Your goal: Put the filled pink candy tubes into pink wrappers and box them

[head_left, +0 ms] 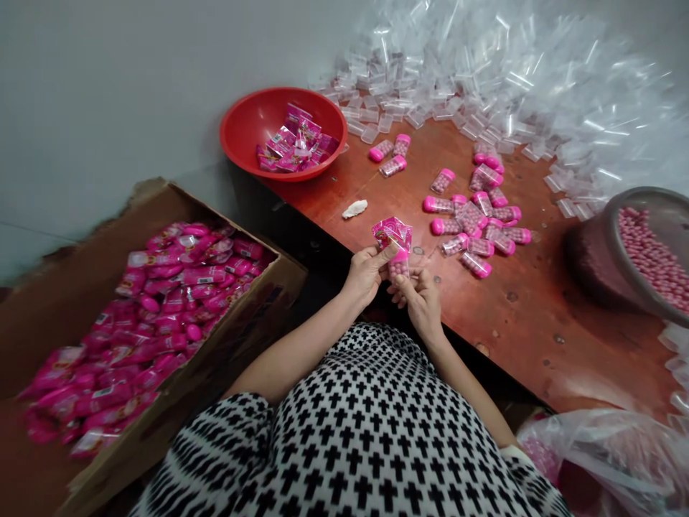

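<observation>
My left hand [364, 276] is closed, its thumb pressing a printed pink wrapper [390, 228] against the top of a candy tube [399, 266]. Pink beads show through the tube's clear wall, and its pink cap points up. The fingers of my right hand [423, 296] are closed around the lower end of the same tube. Both hands are just over the near edge of the wooden table [474, 337]. To the right of them lies a loose pile of pink-capped candy tubes [476, 219]. How far the wrapper covers the tube is hard to see.
A red bowl [237, 136] of pink wrappers stands at the table's left corner. Clear empty tubes [484, 79] are heaped at the back. A tub [613, 237] of pink beads stands at right. A cardboard box [280, 276] of wrapped tubes is at left; a white scrap [354, 209] lies nearby.
</observation>
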`<state>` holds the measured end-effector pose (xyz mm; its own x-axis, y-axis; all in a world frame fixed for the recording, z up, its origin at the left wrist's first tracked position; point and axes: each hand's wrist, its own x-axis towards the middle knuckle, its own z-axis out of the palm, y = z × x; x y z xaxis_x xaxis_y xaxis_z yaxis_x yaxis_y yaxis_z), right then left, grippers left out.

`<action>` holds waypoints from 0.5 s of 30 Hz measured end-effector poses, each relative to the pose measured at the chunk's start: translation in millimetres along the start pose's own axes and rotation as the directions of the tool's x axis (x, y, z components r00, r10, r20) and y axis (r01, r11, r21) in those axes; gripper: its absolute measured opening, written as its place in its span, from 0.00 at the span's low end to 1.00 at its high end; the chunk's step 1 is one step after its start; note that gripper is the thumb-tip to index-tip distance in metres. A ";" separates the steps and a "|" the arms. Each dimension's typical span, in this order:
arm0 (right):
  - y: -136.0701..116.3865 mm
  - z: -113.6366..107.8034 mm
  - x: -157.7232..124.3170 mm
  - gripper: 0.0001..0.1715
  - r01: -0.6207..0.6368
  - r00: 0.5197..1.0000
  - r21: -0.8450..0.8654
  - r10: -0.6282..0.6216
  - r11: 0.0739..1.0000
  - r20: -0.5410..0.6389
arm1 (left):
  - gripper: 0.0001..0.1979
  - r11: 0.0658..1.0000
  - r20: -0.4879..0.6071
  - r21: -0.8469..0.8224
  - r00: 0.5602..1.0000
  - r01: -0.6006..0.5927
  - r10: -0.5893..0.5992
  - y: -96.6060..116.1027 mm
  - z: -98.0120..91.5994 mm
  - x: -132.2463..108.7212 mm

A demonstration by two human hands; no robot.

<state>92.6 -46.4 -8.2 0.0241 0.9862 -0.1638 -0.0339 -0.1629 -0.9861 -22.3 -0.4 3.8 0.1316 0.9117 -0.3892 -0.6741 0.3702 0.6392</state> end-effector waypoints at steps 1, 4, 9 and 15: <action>0.6 0.7 -0.6 0.18 0.017 1.000 -0.018 -0.018 1.000 -0.016 | 0.22 1.000 0.002 0.018 1.000 0.014 -0.014 -0.1 -0.4 0.4; 1.8 1.4 -0.5 0.18 0.034 0.999 -0.027 -0.035 0.999 -0.032 | 0.22 0.998 0.010 0.055 1.000 0.025 -0.026 0.5 -1.5 2.0; 4.7 -0.5 5.8 0.18 -0.097 0.993 0.193 0.081 0.976 0.090 | 0.19 0.988 0.055 0.149 0.998 -0.028 0.020 4.4 -4.1 5.8; 2.2 1.5 6.5 0.18 -0.012 1.000 0.098 0.013 0.995 -0.005 | 0.17 0.968 0.067 0.247 0.997 -0.052 0.036 8.2 -1.6 5.7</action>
<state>91.1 -40.3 -11.4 0.0287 0.9839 -0.1765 -0.1315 -0.1713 -0.9764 -28.3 7.5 5.8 0.1554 0.9345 -0.3203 -0.4792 0.3548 0.8028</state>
